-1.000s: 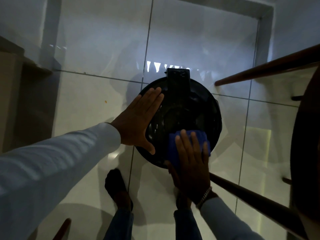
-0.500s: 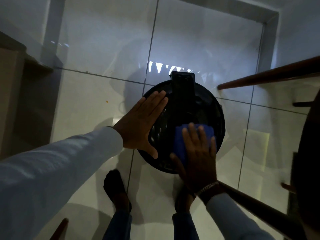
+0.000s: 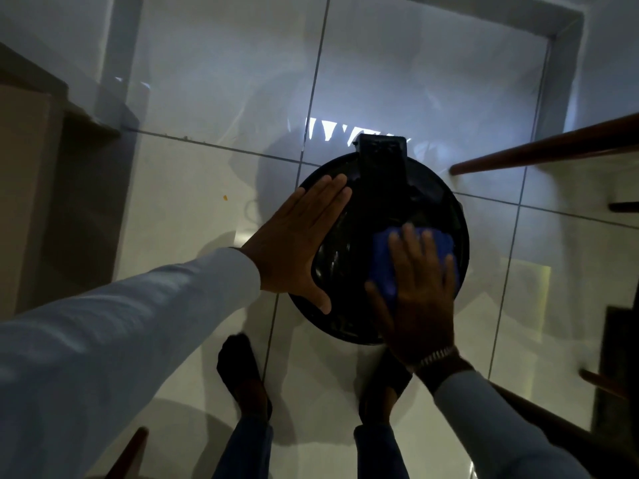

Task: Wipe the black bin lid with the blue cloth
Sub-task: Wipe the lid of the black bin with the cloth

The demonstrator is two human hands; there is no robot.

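A round black bin lid (image 3: 356, 257) with a black hinge tab at its far edge stands on the tiled floor in front of me. My left hand (image 3: 297, 243) lies flat on the lid's left rim, fingers together, thumb spread along the near edge. My right hand (image 3: 415, 292) presses flat on the blue cloth (image 3: 383, 261), which lies on the right half of the lid. The cloth shows beyond my fingertips and to the left of my palm. A watch sits on my right wrist.
My two feet (image 3: 245, 378) stand just near the bin on glossy white tiles. Brown wooden chair legs (image 3: 539, 150) reach in from the right, and a dark chair seat fills the right edge. A brown cabinet (image 3: 31, 188) stands at the left.
My right hand has slid the blue cloth from the lid's near middle toward its right side and slightly farther away. My left hand has stayed on the left rim.
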